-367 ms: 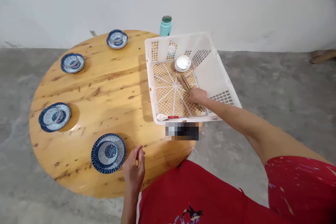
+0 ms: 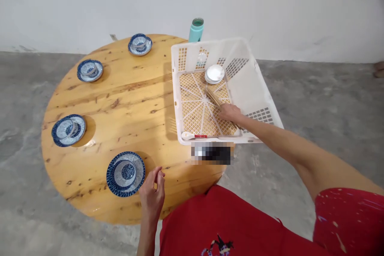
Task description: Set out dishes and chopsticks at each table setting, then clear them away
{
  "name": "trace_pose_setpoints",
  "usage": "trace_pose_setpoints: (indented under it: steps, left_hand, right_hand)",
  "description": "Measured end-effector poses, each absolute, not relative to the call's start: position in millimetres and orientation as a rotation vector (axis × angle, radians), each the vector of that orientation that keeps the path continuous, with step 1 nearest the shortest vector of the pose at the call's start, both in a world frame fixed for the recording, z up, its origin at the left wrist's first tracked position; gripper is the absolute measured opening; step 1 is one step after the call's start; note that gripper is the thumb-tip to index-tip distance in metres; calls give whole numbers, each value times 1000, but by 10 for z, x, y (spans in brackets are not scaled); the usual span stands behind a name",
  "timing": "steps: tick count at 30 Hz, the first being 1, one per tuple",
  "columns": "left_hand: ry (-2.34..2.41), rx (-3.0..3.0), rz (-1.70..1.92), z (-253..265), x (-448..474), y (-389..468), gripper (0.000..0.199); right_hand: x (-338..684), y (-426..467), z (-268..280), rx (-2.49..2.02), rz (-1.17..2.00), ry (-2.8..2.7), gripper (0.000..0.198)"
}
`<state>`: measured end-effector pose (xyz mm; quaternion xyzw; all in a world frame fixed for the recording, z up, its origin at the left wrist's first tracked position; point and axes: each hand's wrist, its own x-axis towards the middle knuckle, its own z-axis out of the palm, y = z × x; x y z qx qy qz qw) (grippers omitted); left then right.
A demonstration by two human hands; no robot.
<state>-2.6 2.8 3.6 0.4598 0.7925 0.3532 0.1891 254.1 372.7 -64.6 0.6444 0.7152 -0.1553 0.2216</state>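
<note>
My right hand [image 2: 230, 112] reaches into a white plastic basket [image 2: 177, 124] and is closed around a bundle of wooden chopsticks [image 2: 213, 97]. Their far ends point towards a small stack of white dishes [image 2: 215, 74] at the back of the basket. A white spoon with a red handle [image 2: 189, 136] lies along the basket's near side. Above the table's near edge, my left hand [image 2: 152, 188] hangs with loosely bent fingers and holds nothing. Just left of it is a blue-patterned plate [image 2: 113, 182] with a bowl [image 2: 128, 171] on it.
Around the left side of the round wooden table [image 2: 126, 108] stand more plate-and-bowl sets, such as one at the left [image 2: 82, 126]. Behind the basket rises a turquoise bottle [image 2: 196, 32]. A blurred-out dark object [image 2: 216, 153] lies before the basket.
The chopsticks sit closer together in my right hand than before. The whole view has shifted slightly, moving the table and basket to the right in the picture. My left hand stays nearly still.
</note>
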Motion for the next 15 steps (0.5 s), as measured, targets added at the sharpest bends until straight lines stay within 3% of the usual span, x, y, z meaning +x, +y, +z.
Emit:
trace_pose_setpoints:
  steps: [6, 10, 12, 15]
  left_hand:
    - [2243, 1507, 1011, 329, -240, 478, 28]
    - [2161, 1680, 1045, 685, -274, 1086, 28]
    - [2083, 1777, 1031, 826, -226, 1480, 29]
    - [1956, 1880, 909, 937, -88, 2117, 26]
  right_hand:
    - [2564, 3639, -390, 1787, -688, 2055, 25]
    - [2587, 3622, -336, 2048, -1144, 2083, 16]
    - [2579, 3721, -319, 2222, -1306, 2100, 16]
    - [2556, 4025, -290, 2448, -1285, 2106, 23]
